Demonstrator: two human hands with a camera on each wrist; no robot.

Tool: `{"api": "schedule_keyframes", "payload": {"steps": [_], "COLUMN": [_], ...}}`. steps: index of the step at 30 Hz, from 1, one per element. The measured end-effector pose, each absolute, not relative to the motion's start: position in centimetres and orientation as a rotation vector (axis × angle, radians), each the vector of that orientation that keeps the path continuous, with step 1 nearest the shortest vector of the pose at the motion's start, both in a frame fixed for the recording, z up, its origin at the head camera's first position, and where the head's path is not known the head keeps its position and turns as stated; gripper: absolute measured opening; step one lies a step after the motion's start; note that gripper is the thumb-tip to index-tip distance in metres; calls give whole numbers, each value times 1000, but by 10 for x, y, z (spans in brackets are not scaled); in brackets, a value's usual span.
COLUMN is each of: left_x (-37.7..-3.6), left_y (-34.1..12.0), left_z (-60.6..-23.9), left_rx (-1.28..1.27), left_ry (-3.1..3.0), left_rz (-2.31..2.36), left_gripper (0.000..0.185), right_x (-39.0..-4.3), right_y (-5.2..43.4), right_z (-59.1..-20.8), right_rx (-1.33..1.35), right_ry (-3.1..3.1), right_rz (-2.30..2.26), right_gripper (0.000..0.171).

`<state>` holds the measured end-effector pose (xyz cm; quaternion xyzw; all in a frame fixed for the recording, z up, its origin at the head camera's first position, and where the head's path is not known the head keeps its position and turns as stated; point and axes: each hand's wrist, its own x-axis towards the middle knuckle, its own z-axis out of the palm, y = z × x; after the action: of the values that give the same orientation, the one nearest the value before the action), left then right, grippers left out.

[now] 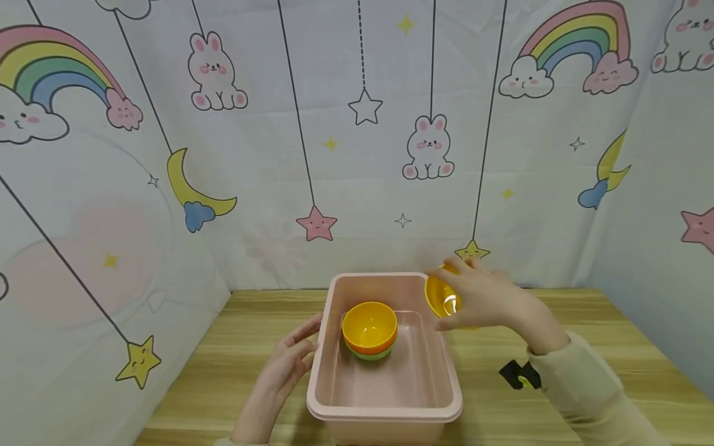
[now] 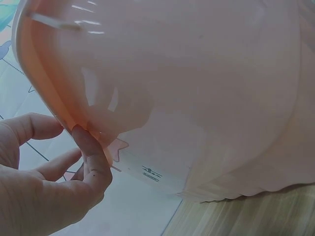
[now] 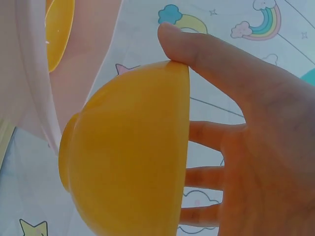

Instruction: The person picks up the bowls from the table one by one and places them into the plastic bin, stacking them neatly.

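Observation:
In the head view, a pink plastic bin [image 1: 390, 402] stands on the table. Inside it at the left sits a stack of bowls, with a yellow bowl [image 1: 370, 325] on top, an orange one [image 1: 385, 350] under it and a green one [image 1: 370, 357] lowest. My right hand [image 1: 491, 300] grips another yellow bowl [image 3: 128, 147] across its rim, tilted on its side beside the bin's right rim; the mouth faces my palm in the right wrist view. My left hand [image 1: 287, 359] touches the bin's left side by the rim, its fingers [image 2: 91, 152] loosely bent.
The wood-grain table [image 1: 262, 310] extends on both sides of the bin. A small black thing with a yellow-green spot [image 1: 521, 375] is beside my right sleeve. White cloth [image 1: 357, 186] printed with rabbits, stars and rainbows hangs behind and at the sides.

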<state>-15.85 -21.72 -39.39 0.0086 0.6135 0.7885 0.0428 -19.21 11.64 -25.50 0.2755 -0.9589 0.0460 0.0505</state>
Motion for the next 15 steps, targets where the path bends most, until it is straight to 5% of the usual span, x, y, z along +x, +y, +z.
{"api": "schedule_keyframes", "payload": {"steps": [15], "left_x": [-158], "left_y": [-216], "left_z": [-393], "left_rx": [15], "left_ry": [1862], "left_rz": [2419], "left_gripper": [62], "right_x": [-203], "right_y": [95], "right_z": [-248], "right_rx": [994], "right_ry": [-2955], "right_rz": [199], "right_gripper": [88]}}
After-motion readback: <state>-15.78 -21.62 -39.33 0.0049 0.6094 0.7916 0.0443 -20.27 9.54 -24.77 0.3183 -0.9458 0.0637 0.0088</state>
